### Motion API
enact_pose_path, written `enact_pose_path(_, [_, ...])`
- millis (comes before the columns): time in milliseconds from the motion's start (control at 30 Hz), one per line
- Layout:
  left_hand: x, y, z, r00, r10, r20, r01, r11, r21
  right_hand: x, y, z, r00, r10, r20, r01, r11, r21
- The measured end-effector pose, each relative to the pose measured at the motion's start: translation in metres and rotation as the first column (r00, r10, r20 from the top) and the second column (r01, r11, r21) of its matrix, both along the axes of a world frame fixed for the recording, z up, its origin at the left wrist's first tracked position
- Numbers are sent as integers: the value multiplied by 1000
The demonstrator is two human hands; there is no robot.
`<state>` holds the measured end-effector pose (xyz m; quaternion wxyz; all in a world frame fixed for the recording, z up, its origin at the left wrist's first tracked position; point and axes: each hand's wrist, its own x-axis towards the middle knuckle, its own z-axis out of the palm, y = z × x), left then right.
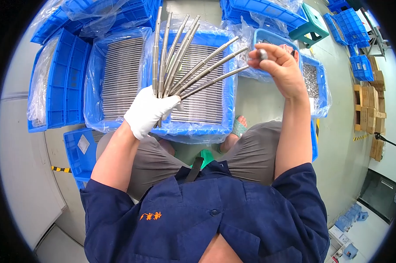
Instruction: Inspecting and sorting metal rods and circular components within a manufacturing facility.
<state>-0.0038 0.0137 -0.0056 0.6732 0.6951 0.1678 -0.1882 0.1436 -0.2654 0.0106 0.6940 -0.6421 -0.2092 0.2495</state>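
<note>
eight metal rods (179, 61) fan from one gloved left hand (147, 111), one small grey piece (262, 54) in one bare right hand (287, 74), with two side-by-side rod-filled blue crates (230, 90) and one green stool (312, 24).

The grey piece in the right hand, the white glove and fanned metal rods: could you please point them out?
Grey piece (262, 54): head view, its blurred middle.
White glove (147, 112): head view, its back.
Metal rods (156, 55): head view, leftmost shaft.

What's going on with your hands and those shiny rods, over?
Left hand: white-gloved, gripping fanned metal rods. Right hand: near rod tips; grey thing there, too blurred to name. Rod-filled blue crate beneath the fan.
</note>
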Motion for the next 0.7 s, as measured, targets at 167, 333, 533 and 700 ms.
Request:
enact_pose_path(167, [0, -3, -3, 999, -38, -23, 39, 998, 41, -1, 0, -2, 996, 87, -20, -83, 987, 137])
enact_pose_path(333, [-1, -4, -5, 999, -28, -44, 31, 997, 77, -7, 2, 0, 995, 101, -5, -100, 993, 61])
enact_pose_path(533, [0, -3, -5, 996, -49, -68, 51, 998, 24, -10, 3, 6, 995, 101, -1, -101, 994, 27])
enact_pose_path(700, [1, -6, -7, 998, -36, -47, 38, 998, 48, -24, 14, 3, 985, 164, -51, -166, 986, -27])
